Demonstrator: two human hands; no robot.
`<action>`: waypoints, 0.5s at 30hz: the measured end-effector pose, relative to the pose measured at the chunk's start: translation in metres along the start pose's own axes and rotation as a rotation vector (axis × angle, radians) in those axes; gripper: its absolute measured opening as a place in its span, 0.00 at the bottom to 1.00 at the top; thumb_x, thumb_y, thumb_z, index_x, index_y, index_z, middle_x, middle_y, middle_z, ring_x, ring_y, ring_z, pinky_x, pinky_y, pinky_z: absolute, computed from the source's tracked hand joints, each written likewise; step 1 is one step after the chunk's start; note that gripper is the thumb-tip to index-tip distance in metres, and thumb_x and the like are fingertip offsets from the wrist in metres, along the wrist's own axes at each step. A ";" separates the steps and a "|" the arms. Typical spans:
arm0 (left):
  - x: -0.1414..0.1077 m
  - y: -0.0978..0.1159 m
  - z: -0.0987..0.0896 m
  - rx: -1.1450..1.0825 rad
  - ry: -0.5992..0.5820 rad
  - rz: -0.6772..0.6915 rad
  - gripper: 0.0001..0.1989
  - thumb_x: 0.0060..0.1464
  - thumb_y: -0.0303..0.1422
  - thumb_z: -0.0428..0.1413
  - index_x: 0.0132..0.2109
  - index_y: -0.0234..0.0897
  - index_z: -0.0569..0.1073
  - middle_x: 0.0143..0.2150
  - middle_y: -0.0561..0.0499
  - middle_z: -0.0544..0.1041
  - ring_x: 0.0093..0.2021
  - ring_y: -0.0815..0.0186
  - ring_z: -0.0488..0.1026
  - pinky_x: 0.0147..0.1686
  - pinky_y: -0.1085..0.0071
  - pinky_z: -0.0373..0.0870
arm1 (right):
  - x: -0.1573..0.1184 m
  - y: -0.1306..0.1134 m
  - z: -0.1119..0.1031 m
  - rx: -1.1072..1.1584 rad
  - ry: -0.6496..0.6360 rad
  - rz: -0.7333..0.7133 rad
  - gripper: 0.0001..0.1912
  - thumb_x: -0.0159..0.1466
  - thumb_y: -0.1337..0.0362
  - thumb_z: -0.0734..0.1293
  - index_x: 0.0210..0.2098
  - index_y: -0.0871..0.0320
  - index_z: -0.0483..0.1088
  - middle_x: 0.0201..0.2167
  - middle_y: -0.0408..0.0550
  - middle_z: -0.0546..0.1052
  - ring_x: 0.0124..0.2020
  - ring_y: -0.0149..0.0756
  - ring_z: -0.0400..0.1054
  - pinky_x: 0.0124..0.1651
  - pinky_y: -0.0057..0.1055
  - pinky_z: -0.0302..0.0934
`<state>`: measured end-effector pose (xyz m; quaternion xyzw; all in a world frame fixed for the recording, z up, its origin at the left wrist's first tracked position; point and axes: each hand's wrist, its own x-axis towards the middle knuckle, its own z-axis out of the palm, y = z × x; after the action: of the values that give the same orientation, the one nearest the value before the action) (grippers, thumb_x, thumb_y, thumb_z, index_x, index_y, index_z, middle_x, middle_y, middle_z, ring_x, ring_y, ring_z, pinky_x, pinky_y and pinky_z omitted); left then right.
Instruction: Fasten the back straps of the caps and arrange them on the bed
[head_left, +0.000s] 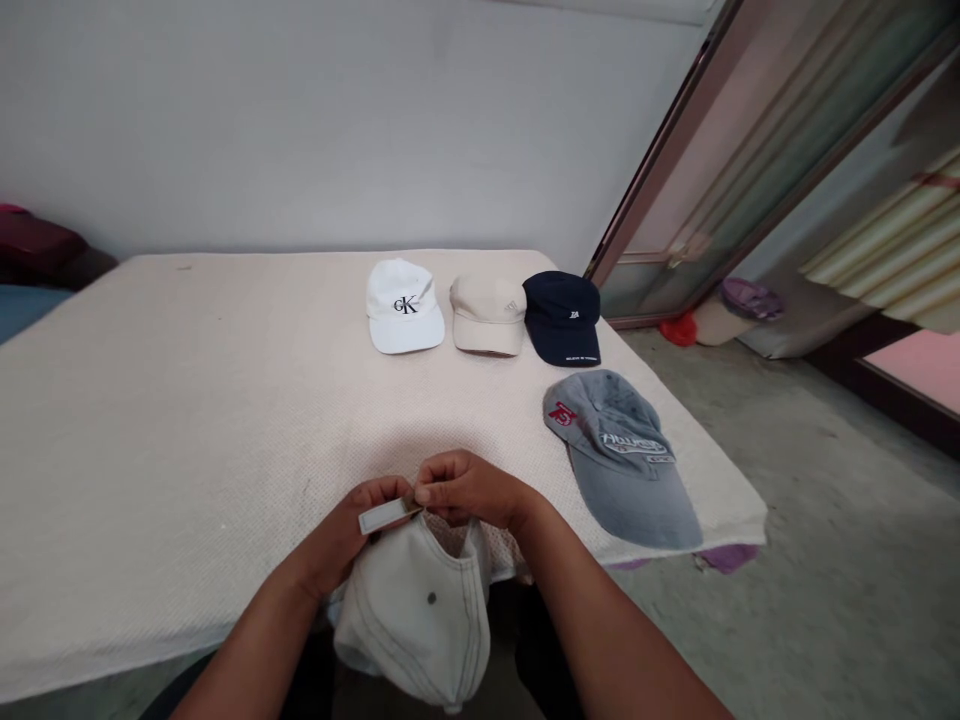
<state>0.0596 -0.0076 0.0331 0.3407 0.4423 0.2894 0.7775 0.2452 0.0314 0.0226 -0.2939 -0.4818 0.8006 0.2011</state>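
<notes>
An off-white baseball cap (416,610) hangs at the table's front edge, its back opening toward the table and its crown toward me. My left hand (364,510) is closed on the cap's back strap (386,516), whose pale loose end sticks out to the left. My right hand (469,488) pinches the strap close beside the left fingertips, above the opening. The two hands nearly touch. Fingers partly hide the place where the strap is gripped. To the right, apart from my hands, lies a faded grey-blue cap (619,450) with its brim facing me.
A white cap (405,310), a beige cap (489,315) and a navy cap (564,318) stand in a row at the back of the cloth-covered table (187,420). Behind it rises a pale wall (337,120). A glass-panelled door (720,180) is at the right.
</notes>
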 end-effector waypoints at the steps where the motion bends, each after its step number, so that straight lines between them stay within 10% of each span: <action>1: 0.000 0.000 0.000 0.005 0.009 0.002 0.09 0.44 0.33 0.63 0.34 0.35 0.74 0.28 0.50 0.74 0.24 0.69 0.67 0.27 0.73 0.61 | 0.000 0.000 0.000 -0.021 0.014 0.001 0.13 0.55 0.58 0.70 0.28 0.61 0.66 0.15 0.35 0.61 0.16 0.20 0.49 0.18 0.21 0.43; 9: 0.002 0.001 -0.005 -0.098 0.007 -0.004 0.20 0.53 0.46 0.51 0.35 0.33 0.76 0.27 0.49 0.74 0.25 0.67 0.67 0.27 0.72 0.63 | 0.003 -0.002 -0.005 -0.136 0.072 0.021 0.14 0.54 0.56 0.70 0.27 0.61 0.65 0.16 0.35 0.61 0.16 0.20 0.50 0.18 0.20 0.45; 15: 0.004 -0.001 -0.007 0.033 -0.045 -0.007 0.08 0.50 0.35 0.59 0.36 0.34 0.75 0.27 0.50 0.74 0.24 0.70 0.67 0.25 0.75 0.62 | 0.004 0.002 -0.004 -0.092 0.081 0.026 0.13 0.56 0.58 0.69 0.27 0.61 0.65 0.16 0.36 0.62 0.16 0.20 0.51 0.18 0.19 0.45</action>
<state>0.0552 -0.0038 0.0274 0.3582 0.4306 0.2719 0.7825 0.2450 0.0352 0.0180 -0.3411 -0.5057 0.7676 0.1966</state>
